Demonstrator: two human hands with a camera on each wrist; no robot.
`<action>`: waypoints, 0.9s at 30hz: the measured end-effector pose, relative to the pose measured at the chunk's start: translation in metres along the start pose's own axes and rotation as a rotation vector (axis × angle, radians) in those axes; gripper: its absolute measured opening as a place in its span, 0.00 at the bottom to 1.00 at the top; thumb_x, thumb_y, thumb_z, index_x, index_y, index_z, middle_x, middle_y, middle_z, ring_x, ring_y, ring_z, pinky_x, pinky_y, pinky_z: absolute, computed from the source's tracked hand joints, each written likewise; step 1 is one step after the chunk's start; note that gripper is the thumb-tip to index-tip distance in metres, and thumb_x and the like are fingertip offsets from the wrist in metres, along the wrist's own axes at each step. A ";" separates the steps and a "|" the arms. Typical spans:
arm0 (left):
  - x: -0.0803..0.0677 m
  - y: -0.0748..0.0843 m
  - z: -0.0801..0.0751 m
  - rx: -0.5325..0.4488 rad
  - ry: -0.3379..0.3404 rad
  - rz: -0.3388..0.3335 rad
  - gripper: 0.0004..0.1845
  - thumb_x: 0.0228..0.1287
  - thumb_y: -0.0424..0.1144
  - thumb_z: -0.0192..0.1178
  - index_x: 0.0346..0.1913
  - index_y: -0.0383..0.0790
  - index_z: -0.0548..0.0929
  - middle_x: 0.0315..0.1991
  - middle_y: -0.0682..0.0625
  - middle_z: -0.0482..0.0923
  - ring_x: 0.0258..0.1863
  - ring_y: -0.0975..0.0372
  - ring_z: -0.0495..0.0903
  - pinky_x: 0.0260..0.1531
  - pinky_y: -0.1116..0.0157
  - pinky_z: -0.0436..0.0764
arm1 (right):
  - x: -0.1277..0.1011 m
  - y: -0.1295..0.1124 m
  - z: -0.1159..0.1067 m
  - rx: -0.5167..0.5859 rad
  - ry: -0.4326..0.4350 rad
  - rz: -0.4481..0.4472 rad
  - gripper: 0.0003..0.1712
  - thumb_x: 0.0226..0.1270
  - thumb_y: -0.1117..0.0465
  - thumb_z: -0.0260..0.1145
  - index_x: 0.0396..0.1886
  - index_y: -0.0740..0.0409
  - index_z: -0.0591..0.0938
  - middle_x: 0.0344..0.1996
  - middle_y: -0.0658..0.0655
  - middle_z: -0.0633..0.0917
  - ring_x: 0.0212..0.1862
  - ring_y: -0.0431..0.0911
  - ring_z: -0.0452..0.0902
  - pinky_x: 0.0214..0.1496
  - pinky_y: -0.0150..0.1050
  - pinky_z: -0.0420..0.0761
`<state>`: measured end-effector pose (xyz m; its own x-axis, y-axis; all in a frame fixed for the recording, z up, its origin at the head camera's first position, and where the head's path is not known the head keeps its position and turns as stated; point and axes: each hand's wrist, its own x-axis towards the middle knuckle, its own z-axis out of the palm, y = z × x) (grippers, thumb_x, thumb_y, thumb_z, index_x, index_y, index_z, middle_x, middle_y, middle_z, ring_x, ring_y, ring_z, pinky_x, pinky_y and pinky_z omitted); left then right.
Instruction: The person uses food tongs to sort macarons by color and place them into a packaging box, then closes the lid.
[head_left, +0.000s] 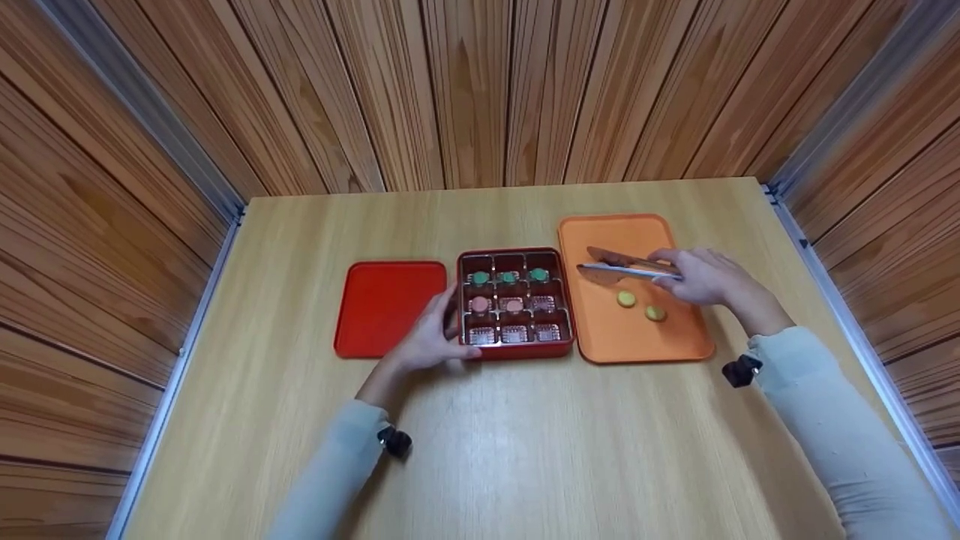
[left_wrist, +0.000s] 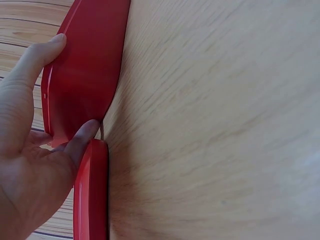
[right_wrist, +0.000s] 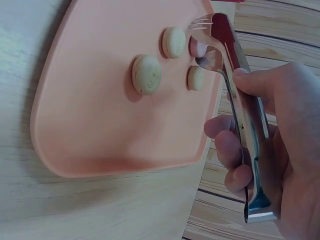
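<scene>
My left hand (head_left: 431, 337) grips the near left corner of a red box (head_left: 525, 350), thumb against the front and fingers along the left side. Inside its divided insert, three green macarons (head_left: 508, 277) fill the far row, and two pink macarons (head_left: 480, 304) sit in the left and middle cells of the middle row. Over the orange tray (head_left: 637, 349), my right hand (head_left: 705, 276) holds metal tongs (right_wrist: 247, 125), their fork-shaped tips spread. In the right wrist view a pink macaron (right_wrist: 197, 47) shows between the tips, with three yellow macarons (right_wrist: 146, 75) nearby on the tray.
A flat red lid (head_left: 390, 307) lies left of the box, close beside it. The tray stands right against the box's other side. Wooden panels (head_left: 480, 97) rise behind the table (head_left: 480, 465) and along both sides.
</scene>
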<state>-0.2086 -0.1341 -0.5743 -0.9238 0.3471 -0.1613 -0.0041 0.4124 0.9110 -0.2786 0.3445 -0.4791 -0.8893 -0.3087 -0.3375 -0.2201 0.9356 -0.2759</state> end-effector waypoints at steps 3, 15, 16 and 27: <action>0.000 0.000 -0.001 0.012 -0.004 0.000 0.70 0.59 0.45 0.87 0.95 0.47 0.47 0.89 0.38 0.56 0.89 0.43 0.57 0.93 0.38 0.55 | -0.001 0.002 -0.001 0.005 -0.004 -0.008 0.30 0.86 0.50 0.64 0.80 0.55 0.77 0.29 0.55 0.76 0.27 0.49 0.73 0.31 0.42 0.69; 0.001 -0.001 0.000 0.041 0.008 0.002 0.71 0.58 0.46 0.88 0.94 0.46 0.48 0.89 0.38 0.57 0.89 0.43 0.58 0.93 0.38 0.54 | -0.003 0.006 -0.001 0.044 -0.046 -0.014 0.24 0.88 0.52 0.62 0.76 0.53 0.78 0.36 0.59 0.82 0.24 0.49 0.76 0.27 0.41 0.74; 0.001 -0.001 0.000 0.036 0.008 0.001 0.70 0.58 0.45 0.88 0.94 0.47 0.49 0.89 0.38 0.58 0.89 0.43 0.58 0.93 0.37 0.55 | -0.003 0.006 -0.001 0.052 -0.052 -0.006 0.24 0.88 0.52 0.62 0.76 0.52 0.78 0.37 0.59 0.81 0.25 0.49 0.77 0.28 0.41 0.75; 0.001 -0.002 0.001 0.020 0.012 -0.006 0.70 0.58 0.45 0.87 0.95 0.49 0.49 0.88 0.37 0.57 0.89 0.42 0.58 0.92 0.36 0.55 | -0.006 0.008 -0.007 0.062 -0.019 -0.018 0.25 0.89 0.51 0.62 0.77 0.50 0.78 0.35 0.58 0.81 0.25 0.48 0.76 0.27 0.39 0.74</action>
<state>-0.2091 -0.1338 -0.5761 -0.9282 0.3346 -0.1625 -0.0024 0.4314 0.9022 -0.2773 0.3555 -0.4733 -0.8775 -0.3288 -0.3492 -0.2097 0.9178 -0.3372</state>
